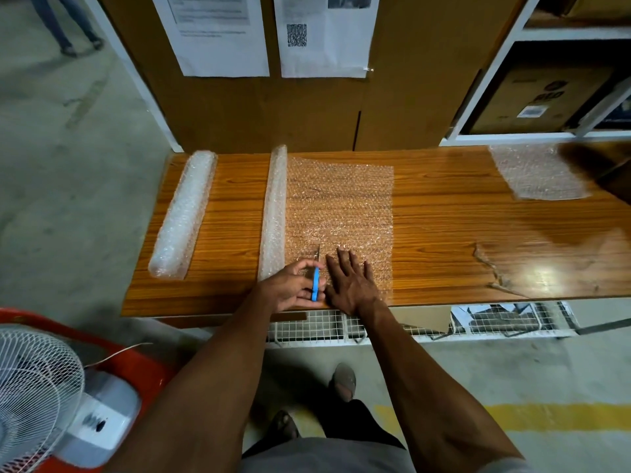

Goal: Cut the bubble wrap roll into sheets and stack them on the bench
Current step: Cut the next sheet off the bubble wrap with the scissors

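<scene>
A bubble wrap roll [275, 206] lies across the wooden bench [444, 233], with a stretch of wrap [341, 206] unrolled to its right. My left hand [290, 288] grips blue-handled scissors [316, 283] at the near edge of the wrap, blades pointing away along the roll. My right hand [351, 281] presses flat, fingers spread, on the unrolled wrap just right of the blades. A cut sheet [536, 172] lies at the bench's far right. A second roll [184, 213] lies at the left end.
A cardboard wall with taped papers [324, 35] backs the bench. Shelving with boxes [546, 97] stands at right. A white fan [37, 397] and an orange object [136, 363] sit on the floor at lower left. A wire rack [495, 322] runs under the bench. The veneer is chipped [491, 268].
</scene>
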`<state>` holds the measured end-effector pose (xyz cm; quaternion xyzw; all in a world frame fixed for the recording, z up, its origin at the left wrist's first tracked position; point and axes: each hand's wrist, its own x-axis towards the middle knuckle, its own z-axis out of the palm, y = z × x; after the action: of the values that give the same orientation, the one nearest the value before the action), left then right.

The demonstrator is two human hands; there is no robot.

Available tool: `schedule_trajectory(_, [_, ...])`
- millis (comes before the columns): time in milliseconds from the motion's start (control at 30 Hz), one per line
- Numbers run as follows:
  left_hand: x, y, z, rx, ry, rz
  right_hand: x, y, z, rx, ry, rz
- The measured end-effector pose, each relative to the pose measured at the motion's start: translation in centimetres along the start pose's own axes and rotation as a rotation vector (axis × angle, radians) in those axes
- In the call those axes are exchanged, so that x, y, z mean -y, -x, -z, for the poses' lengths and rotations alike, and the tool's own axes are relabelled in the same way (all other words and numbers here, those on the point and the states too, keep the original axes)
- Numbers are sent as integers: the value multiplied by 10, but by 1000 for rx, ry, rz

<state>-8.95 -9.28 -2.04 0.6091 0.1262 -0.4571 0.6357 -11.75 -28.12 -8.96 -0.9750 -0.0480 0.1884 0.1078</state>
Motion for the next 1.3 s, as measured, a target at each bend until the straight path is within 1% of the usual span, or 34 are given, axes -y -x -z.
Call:
schedule_trajectory(133, [2,-1,1,5,21,4,-5,0,2,-42,7,23])
schedule_trajectory(300, [-4,-1,3,57,76,-14,-11,-4,8,-2,0,44])
schedule_trajectory(433, [-10,-4,6,72,75,-9,-12,-7,7,23,9,39])
schedule_trajectory(800, [-13,-21,3,-9,-20,-29,-13,-8,5,14,20,32])
schedule_trajectory(1000, [-13,-24,7,-16,-4,-15,-17,-12,10,-50,6,73])
schedule_trajectory(1100, [-16,-23,9,23,9,-8,-17,-18,17,-20,0,106])
schedule_trajectory(1233, [-25,-23,11,56,26,2,-17,-25,22,48,-7,105])
schedule_trajectory(1300, [-29,-24,12,68,28,11,-18,-29,21,55,-6,107])
